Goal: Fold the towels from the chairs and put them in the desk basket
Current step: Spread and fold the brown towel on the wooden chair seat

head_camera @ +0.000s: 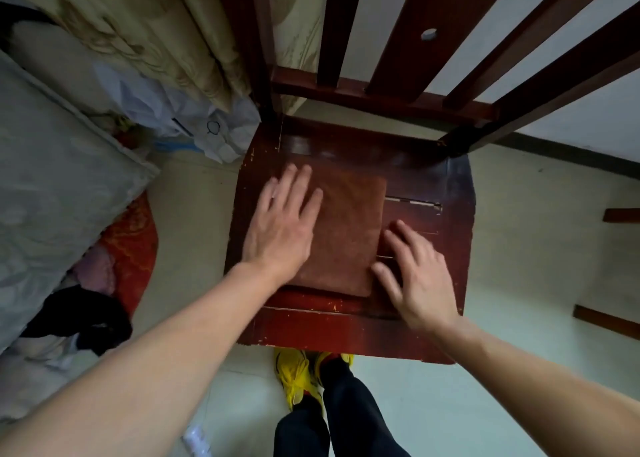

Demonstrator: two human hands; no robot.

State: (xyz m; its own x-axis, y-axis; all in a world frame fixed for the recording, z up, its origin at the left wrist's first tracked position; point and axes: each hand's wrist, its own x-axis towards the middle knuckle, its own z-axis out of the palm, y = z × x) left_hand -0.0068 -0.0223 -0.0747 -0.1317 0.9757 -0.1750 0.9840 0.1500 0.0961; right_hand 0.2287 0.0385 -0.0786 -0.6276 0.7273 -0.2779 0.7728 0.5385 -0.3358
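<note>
A brown towel [346, 228] lies folded into a rectangle on the seat of a dark red wooden chair [426, 332]. My left hand [282, 224] lies flat on the towel's left half, fingers straight and spread. My right hand [415, 273] rests flat on the seat just right of the towel, its fingertips at the towel's right edge. Neither hand holds anything. No basket or desk is in view.
The chair's slatted back [398, 31] rises at the top. Curtains [145, 34] and plastic bags [194, 121] stand at the upper left, a bed edge [52, 193] and clothes [86, 318] on the left. My yellow shoes [298, 377] are under the seat's front edge. Pale floor [536, 249] lies to the right.
</note>
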